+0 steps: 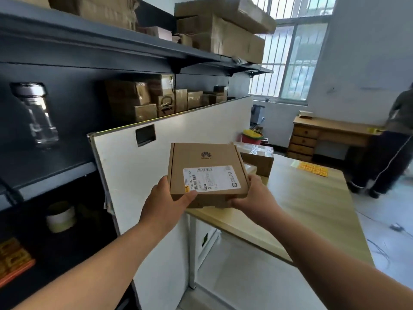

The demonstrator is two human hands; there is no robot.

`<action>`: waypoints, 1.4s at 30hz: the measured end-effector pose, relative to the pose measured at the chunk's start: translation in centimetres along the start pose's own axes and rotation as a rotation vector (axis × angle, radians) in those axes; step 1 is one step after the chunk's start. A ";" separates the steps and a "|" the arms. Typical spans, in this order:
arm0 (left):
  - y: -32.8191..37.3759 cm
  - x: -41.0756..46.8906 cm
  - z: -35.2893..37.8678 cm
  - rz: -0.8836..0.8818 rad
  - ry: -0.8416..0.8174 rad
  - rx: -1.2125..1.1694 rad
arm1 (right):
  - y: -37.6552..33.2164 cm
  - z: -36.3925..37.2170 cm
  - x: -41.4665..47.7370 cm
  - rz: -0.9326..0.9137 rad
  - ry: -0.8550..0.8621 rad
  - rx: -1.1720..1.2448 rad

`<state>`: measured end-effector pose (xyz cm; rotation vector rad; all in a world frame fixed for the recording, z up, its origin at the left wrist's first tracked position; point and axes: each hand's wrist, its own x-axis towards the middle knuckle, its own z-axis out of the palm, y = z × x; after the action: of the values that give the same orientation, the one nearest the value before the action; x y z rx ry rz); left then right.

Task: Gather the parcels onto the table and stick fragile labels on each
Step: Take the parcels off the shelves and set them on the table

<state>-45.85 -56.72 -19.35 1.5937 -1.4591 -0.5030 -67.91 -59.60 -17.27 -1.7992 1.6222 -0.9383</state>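
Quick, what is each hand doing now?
Left hand: grips the cardboard box at its near-left corner.
Right hand: grips the same box at its right side.

Flat parcel (207,173): held over the counter (312,209) edge.
Left grip (165,204), right grip (257,195): clasped its sides.
Taped parcel (257,157), yellow labels (312,170): lay on the counter.

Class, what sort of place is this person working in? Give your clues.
Probably a parcel storeroom or dispatch room: dark shelves stacked with cardboard boxes, a labelled parcel held by the left hand and right hand, and yellow labels on the wooden table.
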 end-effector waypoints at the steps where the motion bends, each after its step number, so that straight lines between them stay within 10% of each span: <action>1: -0.5 1.3 0.8 -0.012 -0.027 0.003 | 0.6 0.3 1.2 0.011 0.002 -0.019; 16: -6.6 20.7 9.9 -0.209 -0.384 0.102 | 7.9 5.7 17.5 0.350 -0.045 -0.099; 42: -1.9 54.9 38.5 -0.283 -0.421 0.057 | 26.4 -2.9 56.7 0.290 0.056 -0.043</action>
<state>-62.75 -121.25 -26.48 1.8270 -1.5653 -1.0175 -84.56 -118.98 -28.01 -1.5213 1.8894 -0.8313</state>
